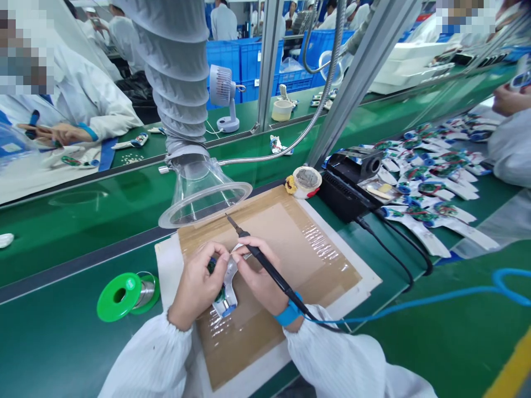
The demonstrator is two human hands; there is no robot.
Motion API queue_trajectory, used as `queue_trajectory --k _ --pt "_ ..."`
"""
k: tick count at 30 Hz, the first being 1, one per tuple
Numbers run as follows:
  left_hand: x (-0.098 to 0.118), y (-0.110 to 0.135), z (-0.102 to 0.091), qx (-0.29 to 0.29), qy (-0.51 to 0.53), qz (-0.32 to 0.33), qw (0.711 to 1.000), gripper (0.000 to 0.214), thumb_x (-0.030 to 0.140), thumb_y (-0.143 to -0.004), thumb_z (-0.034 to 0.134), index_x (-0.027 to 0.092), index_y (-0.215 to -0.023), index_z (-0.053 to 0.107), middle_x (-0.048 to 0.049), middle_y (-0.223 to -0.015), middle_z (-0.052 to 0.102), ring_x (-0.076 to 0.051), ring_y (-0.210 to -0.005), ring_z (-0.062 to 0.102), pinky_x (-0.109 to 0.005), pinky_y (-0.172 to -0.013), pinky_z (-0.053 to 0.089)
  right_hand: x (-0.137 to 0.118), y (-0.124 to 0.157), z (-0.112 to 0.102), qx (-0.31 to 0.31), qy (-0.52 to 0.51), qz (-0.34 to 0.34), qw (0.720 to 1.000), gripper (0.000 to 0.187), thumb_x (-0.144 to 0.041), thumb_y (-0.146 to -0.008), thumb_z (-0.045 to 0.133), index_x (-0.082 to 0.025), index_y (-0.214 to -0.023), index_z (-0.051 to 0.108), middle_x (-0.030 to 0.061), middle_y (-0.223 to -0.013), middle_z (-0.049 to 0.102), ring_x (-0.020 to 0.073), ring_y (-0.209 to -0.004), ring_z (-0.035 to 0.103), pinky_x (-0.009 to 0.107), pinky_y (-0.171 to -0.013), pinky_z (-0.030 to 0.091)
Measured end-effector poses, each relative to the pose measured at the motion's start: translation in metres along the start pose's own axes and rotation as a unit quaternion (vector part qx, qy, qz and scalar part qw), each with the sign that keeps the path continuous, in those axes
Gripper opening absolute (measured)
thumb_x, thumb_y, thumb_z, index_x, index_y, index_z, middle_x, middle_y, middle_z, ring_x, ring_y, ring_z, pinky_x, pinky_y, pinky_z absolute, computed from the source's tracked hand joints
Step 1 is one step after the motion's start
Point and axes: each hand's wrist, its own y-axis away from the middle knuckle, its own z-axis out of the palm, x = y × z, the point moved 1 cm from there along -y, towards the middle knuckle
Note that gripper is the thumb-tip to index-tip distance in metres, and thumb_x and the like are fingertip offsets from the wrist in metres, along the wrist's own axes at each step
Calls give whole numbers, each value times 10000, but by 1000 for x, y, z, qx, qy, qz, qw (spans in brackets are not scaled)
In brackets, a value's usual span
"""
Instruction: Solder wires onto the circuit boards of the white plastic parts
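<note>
My left hand (202, 279) is closed on a white plastic housing (231, 273) with wires and a blue part at its lower end. A soldering iron (265, 262) lies across my right hand (261, 275), its tip pointing up and away to the left. The thumb and forefinger of that hand also pinch close to the left fingertips, at the top of the housing; what is between them is too small to make out. Beneath both hands is a brown taped cardboard mat (290, 243). To the left stands a green spool of solder wire (124, 296).
A clear fume hood (207, 199) hangs just beyond my hands. Behind the mat are a small round pot (306, 181) and a black soldering station (344, 193). Many wired white housings (431, 188) lie at right. A blue cord (415, 301) runs from my right wristband.
</note>
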Motion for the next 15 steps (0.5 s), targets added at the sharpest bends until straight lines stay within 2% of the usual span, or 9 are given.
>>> queue_trajectory --k 10,15 --pt "-17 -4 -1 -21 56 -42 997 207 361 -952 532 212 -821 590 -6 -781 665 -154 -733 626 -275 -692 476 5 2 3 -6 5 3 1000 272 -156 -907 637 -255 -1160 638 -14 -877 721 154 -840 707 316 -895 573" --pt "-20 -6 -9 -37 69 -47 996 244 418 -933 586 219 -1036 682 -55 -976 749 -197 -896 688 -317 -797 518 6 2 3 -1 8 7 1000 249 -175 -920 631 -261 -1154 637 -14 -880 725 161 -846 711 316 -871 585"
